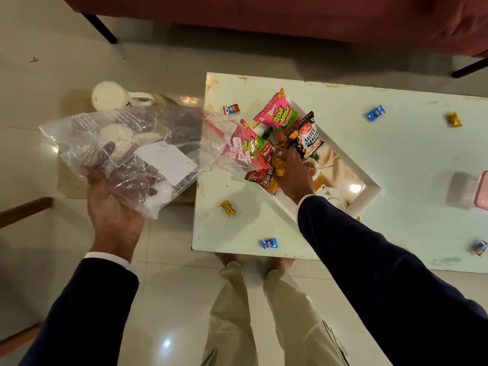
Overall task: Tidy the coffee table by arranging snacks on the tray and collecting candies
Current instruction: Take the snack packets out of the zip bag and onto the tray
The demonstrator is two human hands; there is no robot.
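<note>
a pale glass-topped rectangular worktop (396, 159) carries a white rectangular tray (369, 192) with a printed tea picture on its floor, turned cornerwise to the worktop's edges. at the tray's far-left end lies a heap of snack packets: a pink and green crisp packet (277, 112) leaning on the tray wall, a dark brown salted peanuts packet (306, 136) just right of it, a second pink and green packet (244, 146) and a red aloo bhujia packet (260, 171) spilling over the tray's left wall.

the right hand (293, 173), palm down in a dark sleeve, rests on the heap inside the tray, fingers curled among small orange packets (277, 167); i cannot tell whether it actually grips any.

the left hand (113, 204) is left of the tray, out beyond the worktop's edge above the floor, palm up, fingers closed round one end of a crumpled clear plastic bag (126, 146) with a white label; the bag's other end reaches the heap.

wrapped candies lie loose on the worktop round the tray: a red and blue candy (231, 109) beyond its left end, a yellow candy (228, 208) and a blue candy (268, 243) on the near side, another blue candy (375, 113) and a gold candy (453, 119) on the far right, a multicoloured candy (479, 248) well right, near the picture's edge.

a clear lidded box with pink trim (467, 191) stands right of the tray.
</note>
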